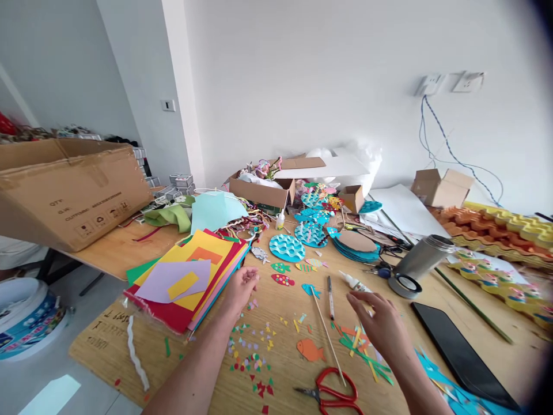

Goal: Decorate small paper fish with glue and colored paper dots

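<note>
My left hand [242, 286] hovers by the right edge of the coloured paper stack [173, 276], fingers curled together; whether they hold anything is too small to tell. My right hand [375, 316] is over the table beside the white glue bottle [355, 282], its fingers bent and apart, with nothing seen in it. Between the hands lie a pen [330, 297], a blue paper fish [310, 289] at the tip of a thin wooden stick [327, 334], and an orange fish [309, 350]. Red-handled scissors [332, 391] rest at the front. Decorated fish [283, 280] sit farther back.
A large cardboard box [73, 190] stands at the left. Small paper pieces [250, 351] and strips [367, 357] are scattered in front. On the right are a black phone [462, 351], a metal flask [423, 259] and egg trays [496, 230]. Blue discs [287, 248] lie behind.
</note>
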`<act>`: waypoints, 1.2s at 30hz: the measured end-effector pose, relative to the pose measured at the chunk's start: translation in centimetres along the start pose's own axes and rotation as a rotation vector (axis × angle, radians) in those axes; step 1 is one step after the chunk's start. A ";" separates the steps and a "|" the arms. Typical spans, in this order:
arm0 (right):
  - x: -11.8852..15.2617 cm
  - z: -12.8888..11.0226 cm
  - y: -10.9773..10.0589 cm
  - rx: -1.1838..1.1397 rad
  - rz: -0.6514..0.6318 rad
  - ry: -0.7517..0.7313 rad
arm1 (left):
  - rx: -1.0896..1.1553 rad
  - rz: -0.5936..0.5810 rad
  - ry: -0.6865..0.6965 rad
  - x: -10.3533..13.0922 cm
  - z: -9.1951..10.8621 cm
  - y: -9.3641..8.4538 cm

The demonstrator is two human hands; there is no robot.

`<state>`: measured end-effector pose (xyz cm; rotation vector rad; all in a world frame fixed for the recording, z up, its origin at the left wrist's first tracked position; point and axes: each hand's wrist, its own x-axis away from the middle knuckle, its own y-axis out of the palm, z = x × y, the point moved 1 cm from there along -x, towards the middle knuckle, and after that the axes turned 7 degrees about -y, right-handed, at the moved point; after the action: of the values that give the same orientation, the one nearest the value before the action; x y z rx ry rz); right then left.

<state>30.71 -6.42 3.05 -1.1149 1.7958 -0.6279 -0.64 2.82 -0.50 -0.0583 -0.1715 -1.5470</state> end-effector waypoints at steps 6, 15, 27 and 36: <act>8.3 0.9 -3.4 -0.006 0.150 0.160 | -0.046 0.015 0.048 0.1 0.0 0.3; 4.4 -5.4 0.6 0.405 -0.459 -0.004 | -0.174 -0.008 0.096 1.4 0.7 1.0; 3.9 -5.8 0.6 0.475 -0.450 -0.032 | -0.225 -0.016 0.157 1.1 0.5 1.0; 6.5 -1.5 -1.0 0.555 -0.460 0.052 | -0.252 -0.009 0.187 1.1 0.4 1.0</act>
<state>28.64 -12.69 1.72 -1.1188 1.2767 -1.3434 0.34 1.86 0.12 -0.1111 0.1718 -1.5670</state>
